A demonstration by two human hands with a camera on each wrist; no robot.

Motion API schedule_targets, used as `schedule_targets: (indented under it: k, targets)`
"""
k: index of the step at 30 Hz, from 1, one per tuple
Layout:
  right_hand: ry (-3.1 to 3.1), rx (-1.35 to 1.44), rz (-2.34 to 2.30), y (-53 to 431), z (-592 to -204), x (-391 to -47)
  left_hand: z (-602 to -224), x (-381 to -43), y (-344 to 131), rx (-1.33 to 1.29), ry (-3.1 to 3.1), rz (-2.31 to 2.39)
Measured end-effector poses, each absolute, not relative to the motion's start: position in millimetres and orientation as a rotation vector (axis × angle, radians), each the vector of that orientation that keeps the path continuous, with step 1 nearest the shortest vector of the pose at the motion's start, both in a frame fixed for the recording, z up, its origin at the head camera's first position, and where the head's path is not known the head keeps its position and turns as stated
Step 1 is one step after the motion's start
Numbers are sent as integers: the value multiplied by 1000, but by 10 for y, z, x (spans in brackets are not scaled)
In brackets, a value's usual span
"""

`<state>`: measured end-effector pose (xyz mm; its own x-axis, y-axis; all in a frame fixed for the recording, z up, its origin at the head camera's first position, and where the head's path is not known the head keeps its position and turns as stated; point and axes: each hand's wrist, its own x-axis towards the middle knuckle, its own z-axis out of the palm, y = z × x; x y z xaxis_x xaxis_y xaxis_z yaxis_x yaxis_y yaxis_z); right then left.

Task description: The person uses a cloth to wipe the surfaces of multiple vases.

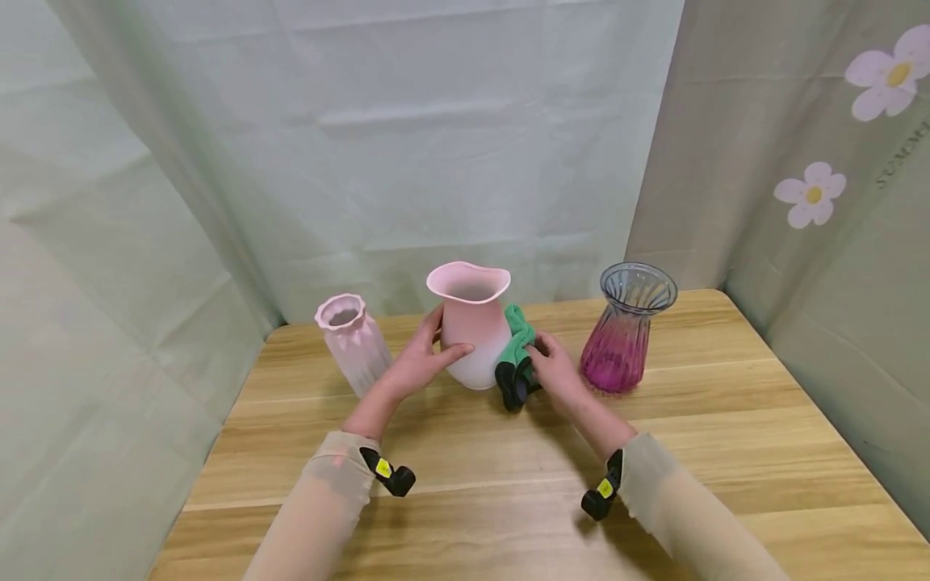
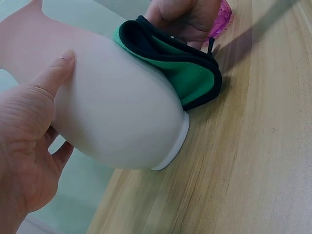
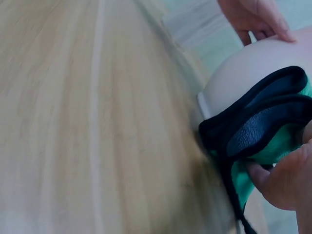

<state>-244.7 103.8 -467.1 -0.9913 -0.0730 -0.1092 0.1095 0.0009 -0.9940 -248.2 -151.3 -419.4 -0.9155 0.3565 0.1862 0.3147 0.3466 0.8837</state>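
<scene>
Cloth (image 2: 193,82), fuzzy green, black-edged, against smooth, rounded vase (image 2: 114,102)

I am working in a curtained-off, set-like corner, where pale sheets (image 1: 407,161) are hanging around a wood-grain table (image 1: 479,500) and printed flowers (image 1: 814,194) are decorating one side.

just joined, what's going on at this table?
A person is holding a green cloth with black edging against a pink-and-white vase. Their right hand grips the cloth; their left hand steadies the vase from the other side, thumb in front. The vase stands upright on the wooden table. A ribbed pink vase stands to the person's left and a purple glass vase to the right; neither hand holds those.
</scene>
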Motion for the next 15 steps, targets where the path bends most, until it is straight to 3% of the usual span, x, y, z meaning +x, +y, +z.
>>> schedule_targets:
  k: [6, 15]
  targets:
    - [2222, 26, -2105, 1034, -4491, -2450, -4208, -2484, -1502, 636, 2549, 1645]
    - [2310, -217, -2125, 983, -3975, -2453, -4191, -2478, -1500, 645, 2560, 1643]
